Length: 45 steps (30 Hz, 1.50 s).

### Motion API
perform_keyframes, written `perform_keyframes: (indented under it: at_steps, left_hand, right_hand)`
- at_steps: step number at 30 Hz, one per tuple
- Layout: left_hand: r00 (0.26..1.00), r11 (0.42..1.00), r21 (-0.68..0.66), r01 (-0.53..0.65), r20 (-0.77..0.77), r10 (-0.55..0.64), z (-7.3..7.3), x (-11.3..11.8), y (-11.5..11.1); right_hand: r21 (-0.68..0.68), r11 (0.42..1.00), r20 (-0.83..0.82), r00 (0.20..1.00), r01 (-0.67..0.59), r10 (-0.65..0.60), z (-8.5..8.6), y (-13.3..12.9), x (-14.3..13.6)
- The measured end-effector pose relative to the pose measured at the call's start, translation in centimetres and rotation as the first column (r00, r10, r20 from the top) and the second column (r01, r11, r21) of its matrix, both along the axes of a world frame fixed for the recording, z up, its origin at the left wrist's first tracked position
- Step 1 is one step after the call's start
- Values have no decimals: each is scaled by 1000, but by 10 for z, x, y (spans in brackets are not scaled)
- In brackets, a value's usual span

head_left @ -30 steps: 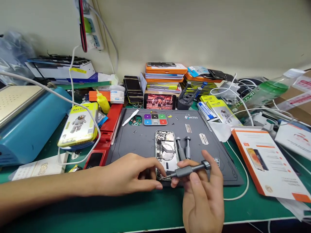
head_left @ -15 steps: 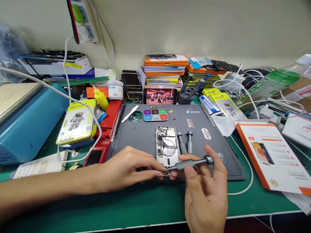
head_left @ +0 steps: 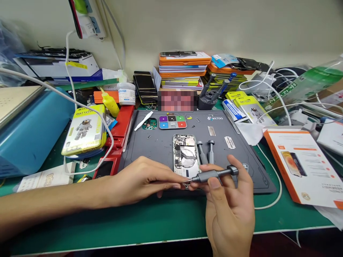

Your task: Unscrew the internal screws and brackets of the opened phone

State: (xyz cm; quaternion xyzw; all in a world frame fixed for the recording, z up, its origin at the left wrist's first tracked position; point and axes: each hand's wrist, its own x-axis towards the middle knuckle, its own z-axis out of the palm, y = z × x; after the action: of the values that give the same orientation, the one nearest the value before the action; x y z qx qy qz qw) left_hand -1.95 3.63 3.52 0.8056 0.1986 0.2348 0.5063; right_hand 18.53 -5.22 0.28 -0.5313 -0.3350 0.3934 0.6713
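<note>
My right hand (head_left: 232, 205) is wrapped round a dark grey screwdriver (head_left: 210, 175), held nearly level with its tip pointing left. At that tip, the thumb and fingers of my left hand (head_left: 150, 176) are pinched together; whatever lies between them is too small to make out. Beneath and just behind both hands lies an opened phone (head_left: 187, 147), its inner parts and a round silver coil showing. My fingers hide its near end. Two more grey screwdrivers (head_left: 211, 151) rest on the mat just right of the phone.
A dark work mat (head_left: 155, 153) carries a coloured screw tray (head_left: 172, 122), a white pry tool (head_left: 144, 120) and small loose parts. Yellow battery boxes (head_left: 85, 130) and red cases (head_left: 120, 125) stand left. A screwdriver stand (head_left: 207, 100) is behind; an orange-white box (head_left: 302, 164) lies right.
The whole view has shifted slightly. The left fingertips and the screwdriver tip have come a little higher together, over the phone's near end. Both hands keep nearly the same grip.
</note>
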Motion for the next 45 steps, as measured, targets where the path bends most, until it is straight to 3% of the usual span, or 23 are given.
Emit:
perform_keyframes:
  at_steps: [16, 45]
  left_hand:
    - [1000, 999, 44, 7, -1, -7, -2, -1, 0]
    - [999, 1000, -12, 21, -25, -22, -4, -2, 0]
  right_hand:
    - [-14, 999, -38, 999, -31, 30, 3, 1, 0]
    - [-26, 998, -97, 994, -60, 57, 7, 2, -2]
